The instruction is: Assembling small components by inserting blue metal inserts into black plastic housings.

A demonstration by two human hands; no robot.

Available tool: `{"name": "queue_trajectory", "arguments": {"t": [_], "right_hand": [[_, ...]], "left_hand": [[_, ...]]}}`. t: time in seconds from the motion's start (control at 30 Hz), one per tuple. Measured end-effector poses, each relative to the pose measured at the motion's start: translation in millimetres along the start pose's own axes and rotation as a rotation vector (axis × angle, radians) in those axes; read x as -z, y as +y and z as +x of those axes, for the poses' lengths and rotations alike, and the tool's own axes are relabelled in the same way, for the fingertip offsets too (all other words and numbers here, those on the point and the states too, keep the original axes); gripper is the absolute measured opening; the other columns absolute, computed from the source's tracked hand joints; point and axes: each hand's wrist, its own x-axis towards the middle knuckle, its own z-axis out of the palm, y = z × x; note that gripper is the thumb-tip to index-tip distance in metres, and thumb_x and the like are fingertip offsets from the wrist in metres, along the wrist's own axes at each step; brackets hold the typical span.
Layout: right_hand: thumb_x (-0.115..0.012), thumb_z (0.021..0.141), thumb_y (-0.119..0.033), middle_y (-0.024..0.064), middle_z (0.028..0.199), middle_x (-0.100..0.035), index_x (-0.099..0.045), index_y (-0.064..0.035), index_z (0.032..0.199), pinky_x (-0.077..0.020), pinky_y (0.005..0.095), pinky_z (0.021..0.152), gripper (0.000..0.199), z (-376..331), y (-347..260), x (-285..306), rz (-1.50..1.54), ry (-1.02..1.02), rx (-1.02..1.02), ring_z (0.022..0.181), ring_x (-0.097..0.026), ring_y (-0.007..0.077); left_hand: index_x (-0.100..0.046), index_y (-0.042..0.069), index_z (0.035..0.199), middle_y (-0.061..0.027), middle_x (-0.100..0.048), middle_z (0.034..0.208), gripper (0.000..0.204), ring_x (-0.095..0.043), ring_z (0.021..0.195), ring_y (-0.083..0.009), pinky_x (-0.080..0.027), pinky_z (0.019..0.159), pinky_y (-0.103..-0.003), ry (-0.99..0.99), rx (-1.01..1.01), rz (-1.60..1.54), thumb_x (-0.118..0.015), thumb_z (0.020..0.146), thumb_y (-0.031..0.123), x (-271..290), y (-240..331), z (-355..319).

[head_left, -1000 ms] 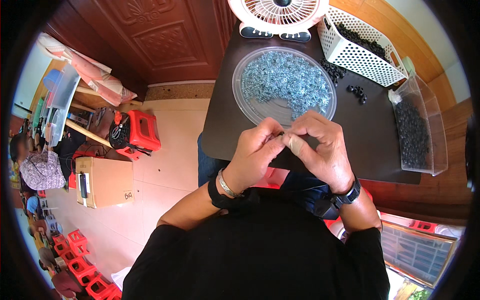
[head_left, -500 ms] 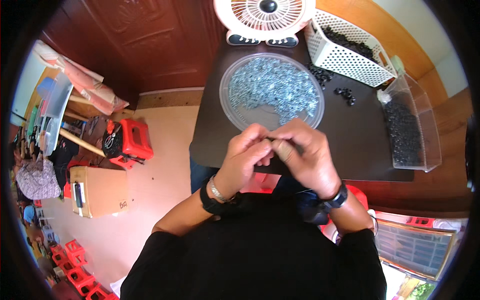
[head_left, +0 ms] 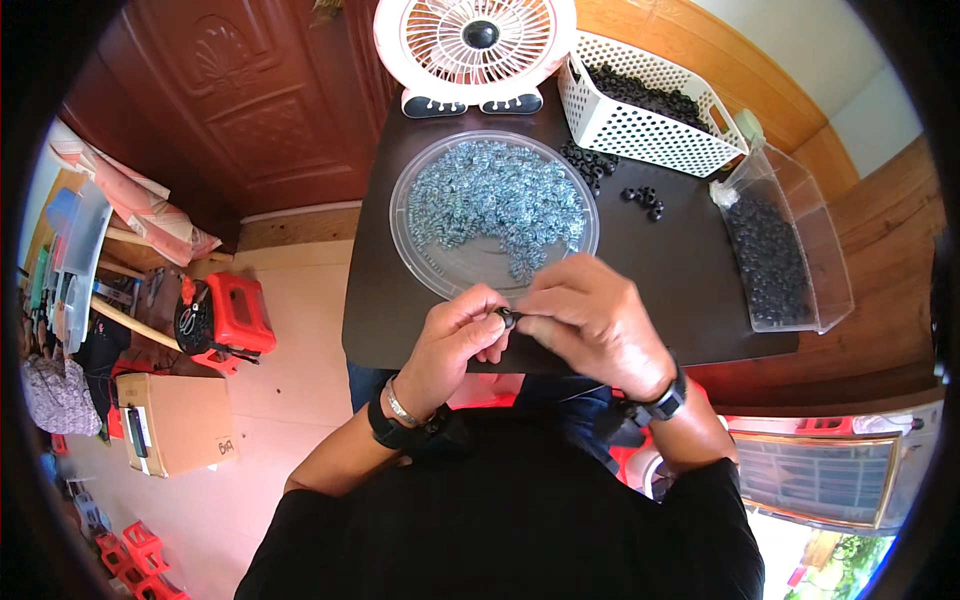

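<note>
A small black plastic part [head_left: 508,317] with a rounded shape sits between the fingertips of both hands, above the table's near edge. My left hand [head_left: 458,330] is closed, pinching it between thumb and forefinger. From the other side, my right hand [head_left: 600,322] has its thumb and fingers drawn together against the part; they are a little blurred and hide its right end. Just beyond the hands lies a round clear tray [head_left: 398,228] holding a heap of small shiny metal springs [head_left: 490,190].
A white perforated basket [head_left: 640,135] of black parts stands at the back right, with loose black parts [head_left: 645,200] before it. A clear bin [head_left: 790,270] of small black pieces sits at the right edge. A pink-white fan [head_left: 480,50] stands behind the tray.
The black part now shows between my fingertips, where it was mostly covered before. My right fingers have shifted around it, and the whole view has swung slightly.
</note>
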Motion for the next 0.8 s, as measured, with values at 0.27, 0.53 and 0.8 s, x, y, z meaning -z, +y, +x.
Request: {"name": "queue_trajectory", "arguments": {"t": [0.27,0.53,0.8], "right_hand": [[-0.068,0.075,-0.009,0.0128,0.088,-0.065,-0.068,-0.0046,0.091,-0.0508,0.0372,0.077,0.016,13.6,122.4,74.6,-0.29,0.103,-0.492,0.084,-0.062,0.031],[-0.06,0.077,-0.011,0.0144,0.088,-0.065,-0.068,-0.0048,0.089,-0.0489,0.0427,0.081,0.015,21.0,183.7,64.5,-0.596,-0.231,-0.363,0.089,-0.06,0.0348],[-0.058,0.08,-0.005,0.0176,0.088,-0.064,-0.067,-0.0042,0.091,-0.0485,0.0444,0.079,0.014,18.6,189.2,57.7,-0.502,-0.094,-0.381,0.088,-0.061,0.0381]], "left_hand": [[-0.055,0.002,0.095,-0.0026,-0.055,0.075,0.03,-0.05,0.065,-0.0095,-0.041,0.061,-0.024,0.02,-0.039,-0.023,-0.057,0.092,0.032,1.1,-2.8,-3.1],[-0.054,0.0,0.097,-0.0008,-0.053,0.076,0.016,-0.047,0.068,-0.0069,-0.041,0.062,-0.022,0.015,-0.071,-0.025,-0.052,0.093,0.015,1.3,-1.8,-3.9],[-0.055,0.003,0.095,-0.0014,-0.055,0.076,0.023,-0.049,0.067,-0.0083,-0.039,0.062,-0.023,0.04,-0.048,0.04,-0.052,0.092,0.026,0.3,0.9,-4.3]]}}
